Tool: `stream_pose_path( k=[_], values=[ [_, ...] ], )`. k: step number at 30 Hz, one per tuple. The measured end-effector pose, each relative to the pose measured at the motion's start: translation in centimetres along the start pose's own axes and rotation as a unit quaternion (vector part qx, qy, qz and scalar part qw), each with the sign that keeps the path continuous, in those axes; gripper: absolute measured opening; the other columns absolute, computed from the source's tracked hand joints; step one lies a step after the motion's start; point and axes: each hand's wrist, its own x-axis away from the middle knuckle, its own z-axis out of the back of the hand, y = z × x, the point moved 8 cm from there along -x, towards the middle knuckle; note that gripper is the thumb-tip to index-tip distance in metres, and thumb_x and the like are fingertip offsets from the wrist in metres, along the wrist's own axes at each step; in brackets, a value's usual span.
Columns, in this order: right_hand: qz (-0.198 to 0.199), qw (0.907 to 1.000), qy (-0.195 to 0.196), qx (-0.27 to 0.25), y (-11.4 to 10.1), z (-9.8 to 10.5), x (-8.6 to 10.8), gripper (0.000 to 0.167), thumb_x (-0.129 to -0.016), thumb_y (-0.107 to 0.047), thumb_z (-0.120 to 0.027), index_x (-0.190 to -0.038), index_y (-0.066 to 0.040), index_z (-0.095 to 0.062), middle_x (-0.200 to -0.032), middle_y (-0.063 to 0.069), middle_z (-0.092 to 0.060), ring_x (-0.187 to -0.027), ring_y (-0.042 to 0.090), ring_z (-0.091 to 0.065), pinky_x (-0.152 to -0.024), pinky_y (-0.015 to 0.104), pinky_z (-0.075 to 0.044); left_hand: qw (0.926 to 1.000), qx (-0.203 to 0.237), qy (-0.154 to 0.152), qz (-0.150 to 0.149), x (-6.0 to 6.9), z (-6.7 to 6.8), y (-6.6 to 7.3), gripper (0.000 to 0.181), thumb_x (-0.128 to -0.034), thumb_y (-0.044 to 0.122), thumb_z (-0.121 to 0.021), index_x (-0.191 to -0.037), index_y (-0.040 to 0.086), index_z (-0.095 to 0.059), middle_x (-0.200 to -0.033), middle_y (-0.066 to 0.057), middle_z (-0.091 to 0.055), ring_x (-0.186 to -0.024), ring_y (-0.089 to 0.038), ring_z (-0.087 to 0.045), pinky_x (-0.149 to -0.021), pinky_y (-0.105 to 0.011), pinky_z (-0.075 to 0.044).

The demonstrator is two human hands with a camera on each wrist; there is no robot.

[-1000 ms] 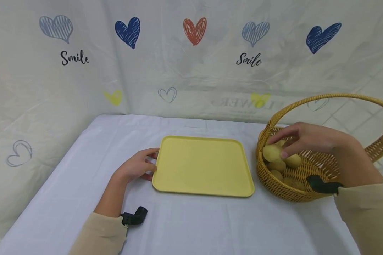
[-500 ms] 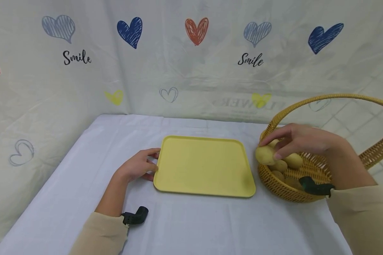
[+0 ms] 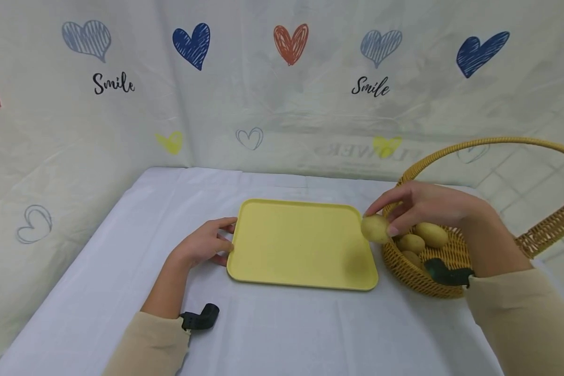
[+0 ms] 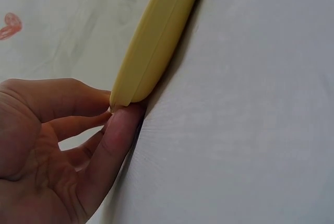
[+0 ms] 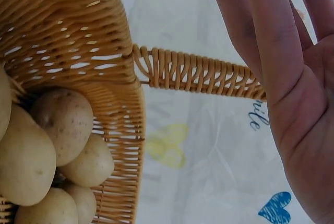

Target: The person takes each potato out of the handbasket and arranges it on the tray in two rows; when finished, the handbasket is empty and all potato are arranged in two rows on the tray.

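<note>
A potato is pinched between the thumb and fingers of my right hand, held in the air by the right edge of the yellow tray. In the head view the tray lies flat on the table with a bare surface. My left hand grips its left edge; the left wrist view shows thumb and fingers at the tray's rim. Several more potatoes lie in the wicker basket. In the right wrist view the right hand appears, its fingertips cut off.
The basket's tall arched handle rises behind and over the right forearm. A white cloth covers the table, and a white sheet printed with hearts hangs behind it. Black wrist cameras sit on both arms.
My right hand has carried the potato leftward out of the basket to the tray's right edge. The left hand has stayed in place on the tray.
</note>
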Motion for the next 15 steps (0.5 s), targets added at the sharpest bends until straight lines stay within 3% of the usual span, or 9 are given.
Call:
stream_pose_path(
  k=[3,9,15],
  values=[
    [0.007,0.9997,-0.015,-0.018,-0.5,-0.4,-0.5,0.040,-0.091,-0.018,-0.078,-0.131,-0.014,-0.070,-0.104,0.007,-0.074,-0.088,0.018,-0.070,-0.074,0.032,-0.060,1.0000,0.000,0.001,0.001,-0.1,0.0,-0.1,0.081,-0.0845,-0.006,-0.060,-0.160,0.008,-0.036,-0.145,-0.016,-0.045,-0.096,-0.025,-0.062,-0.073,-0.039,-0.066],
    [0.015,0.9994,-0.017,-0.027,-1.4,-0.8,-1.7,0.041,-0.090,-0.018,-0.079,-0.130,-0.013,-0.070,-0.119,0.008,-0.075,-0.105,0.022,-0.073,-0.085,0.032,-0.060,1.0000,0.003,0.002,0.005,-0.1,0.0,-0.1,0.080,-0.0847,-0.005,-0.060,-0.160,0.008,-0.037,-0.145,-0.016,-0.045,-0.097,-0.025,-0.063,-0.073,-0.039,-0.066],
    [0.024,0.9990,-0.020,-0.031,-2.2,-1.3,-3.0,0.042,-0.089,-0.018,-0.081,-0.129,-0.012,-0.071,-0.117,0.011,-0.075,-0.106,0.024,-0.074,-0.088,0.033,-0.061,1.0000,0.002,0.001,0.004,0.0,0.0,-0.1,0.080,-0.0851,-0.005,-0.060,-0.160,0.008,-0.037,-0.145,-0.016,-0.045,-0.098,-0.025,-0.063,-0.073,-0.039,-0.066]
  ],
)
